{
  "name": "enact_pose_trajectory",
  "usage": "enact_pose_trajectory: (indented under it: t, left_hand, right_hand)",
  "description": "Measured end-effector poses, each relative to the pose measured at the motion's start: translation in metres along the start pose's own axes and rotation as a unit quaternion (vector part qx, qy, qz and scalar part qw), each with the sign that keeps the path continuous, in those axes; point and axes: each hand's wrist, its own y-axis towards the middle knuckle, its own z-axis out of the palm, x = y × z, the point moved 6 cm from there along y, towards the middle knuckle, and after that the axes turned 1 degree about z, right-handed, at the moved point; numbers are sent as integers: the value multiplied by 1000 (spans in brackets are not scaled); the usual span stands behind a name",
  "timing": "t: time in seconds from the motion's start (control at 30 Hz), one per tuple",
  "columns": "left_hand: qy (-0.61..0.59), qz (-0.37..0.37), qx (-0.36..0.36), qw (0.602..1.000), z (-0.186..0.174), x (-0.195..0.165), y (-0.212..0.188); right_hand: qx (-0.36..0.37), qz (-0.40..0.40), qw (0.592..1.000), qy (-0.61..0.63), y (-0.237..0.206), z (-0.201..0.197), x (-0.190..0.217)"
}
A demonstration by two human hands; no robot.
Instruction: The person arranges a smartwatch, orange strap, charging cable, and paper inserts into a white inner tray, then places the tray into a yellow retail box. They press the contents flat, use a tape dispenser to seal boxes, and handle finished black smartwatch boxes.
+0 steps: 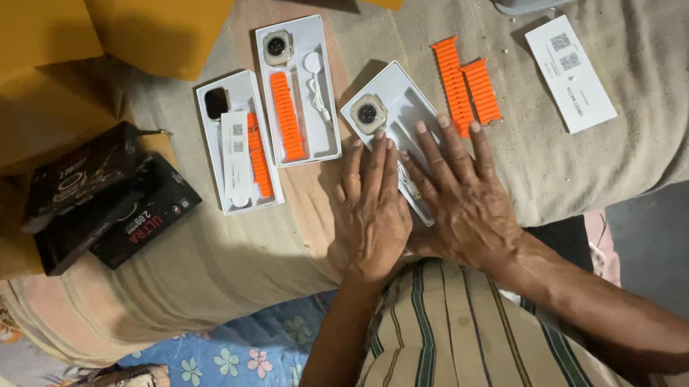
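While both hands (418,205) lie flat, fingers (450,148) spread open over the white tray (400,102), gripping nothing

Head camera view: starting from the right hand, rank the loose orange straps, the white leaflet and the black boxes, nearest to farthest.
From the right hand:
1. Loose orange straps, just beyond the fingertips.
2. White leaflet, farther off at the upper right.
3. Black boxes, far across at the left edge of the cloth.
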Motion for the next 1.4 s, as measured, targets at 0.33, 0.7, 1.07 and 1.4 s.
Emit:
enact_pose_trajectory:
  t: [0.33, 0.7, 1.07, 1.4]
  left_hand:
    - [-4, 0, -25, 1000, 7, 0, 0]
    - [-2, -4, -20, 1000, 8, -1, 1]
    - [-1, 2, -1, 1000, 13, 1, -1]
    - [-32, -15, 25, 999, 8, 2, -1]
  right_hand:
    - [31, -2, 997, -68, 4, 3, 5]
    - [27, 12, 998, -60, 11, 9, 3]
    - [13, 15, 997, -73, 13, 13, 7]
    - [-19, 3, 994, -108, 6, 11, 6]
